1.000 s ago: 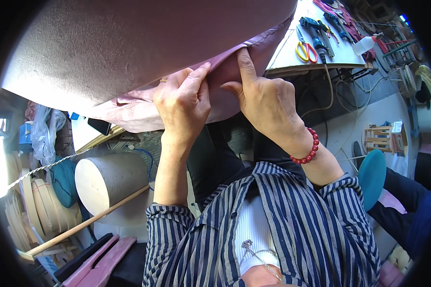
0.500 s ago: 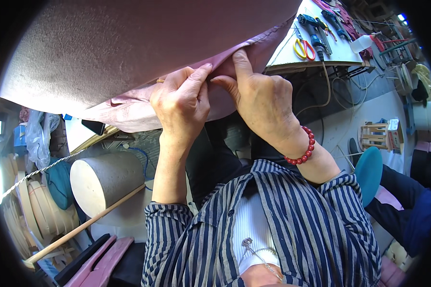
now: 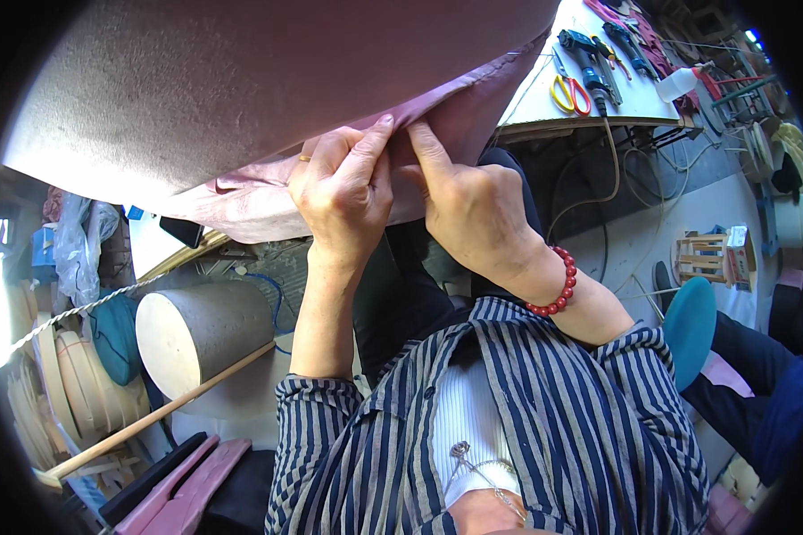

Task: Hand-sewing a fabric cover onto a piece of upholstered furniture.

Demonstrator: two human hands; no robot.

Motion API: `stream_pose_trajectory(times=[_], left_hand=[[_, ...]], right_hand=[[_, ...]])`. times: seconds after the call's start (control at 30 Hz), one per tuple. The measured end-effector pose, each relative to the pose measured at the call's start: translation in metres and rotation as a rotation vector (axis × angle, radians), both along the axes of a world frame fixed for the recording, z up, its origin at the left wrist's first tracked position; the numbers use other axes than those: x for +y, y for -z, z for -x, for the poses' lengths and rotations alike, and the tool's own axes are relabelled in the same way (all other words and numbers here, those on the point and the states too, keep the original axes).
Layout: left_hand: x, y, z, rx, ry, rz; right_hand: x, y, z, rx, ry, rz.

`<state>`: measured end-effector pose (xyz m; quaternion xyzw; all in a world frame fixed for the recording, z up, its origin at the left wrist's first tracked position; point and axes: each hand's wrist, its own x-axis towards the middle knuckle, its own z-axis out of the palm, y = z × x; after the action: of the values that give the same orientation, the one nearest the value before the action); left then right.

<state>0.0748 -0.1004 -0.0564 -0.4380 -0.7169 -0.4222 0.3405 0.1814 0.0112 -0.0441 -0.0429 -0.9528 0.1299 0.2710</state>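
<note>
Wide fisheye view from the head, directed downward at close range over the striped shirt (image 3: 553, 428) to the left hand (image 3: 341, 183) and the right hand (image 3: 477, 209).

Pretty clearly a workshop, and I'd have said upholstery. A big pink upholstered piece (image 3: 241, 80) filled the top of the view, with more pink padded parts (image 3: 192, 490) down low. The white worktable (image 3: 629, 105) had pistol-shaped hand tools (image 3: 584, 53), yellow-handled pliers (image 3: 614, 61) and red-and-yellow-handled scissors (image 3: 568, 87) lying on it. A hose or cord (image 3: 616, 160) trailed to the floor, and pale curved strips (image 3: 85, 383) were stacked off left.
</note>
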Motion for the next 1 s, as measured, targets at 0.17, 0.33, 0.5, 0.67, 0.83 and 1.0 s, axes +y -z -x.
stream_pose_trajectory(times=[0.17, 0.33, 0.5, 0.67, 0.83, 1.0], left_hand=[[-0.003, -0.003, 0.001, 0.028, 0.001, 0.028], [-0.007, -0.009, 0.004, 0.082, 0.008, 0.072], [-0.008, -0.010, 0.007, 0.139, -0.009, 0.086], [-0.006, -0.005, 0.001, 0.032, -0.068, 0.001], [-0.010, -0.013, 0.002, -0.135, 0.011, -0.009], [-0.015, -0.038, 0.003, -0.255, 0.066, 0.273]], right_hand=[[-0.007, 0.006, 0.006, -0.009, 0.013, -0.114], [-0.013, 0.018, 0.020, 0.006, -0.061, -0.143], [-0.007, 0.015, 0.021, -0.009, -0.098, -0.072], [0.016, 0.012, 0.026, 0.038, -0.393, 0.416], [0.015, 0.009, 0.024, -0.040, -0.347, 0.251], [0.000, 0.010, 0.026, -0.108, -0.251, 0.111]])
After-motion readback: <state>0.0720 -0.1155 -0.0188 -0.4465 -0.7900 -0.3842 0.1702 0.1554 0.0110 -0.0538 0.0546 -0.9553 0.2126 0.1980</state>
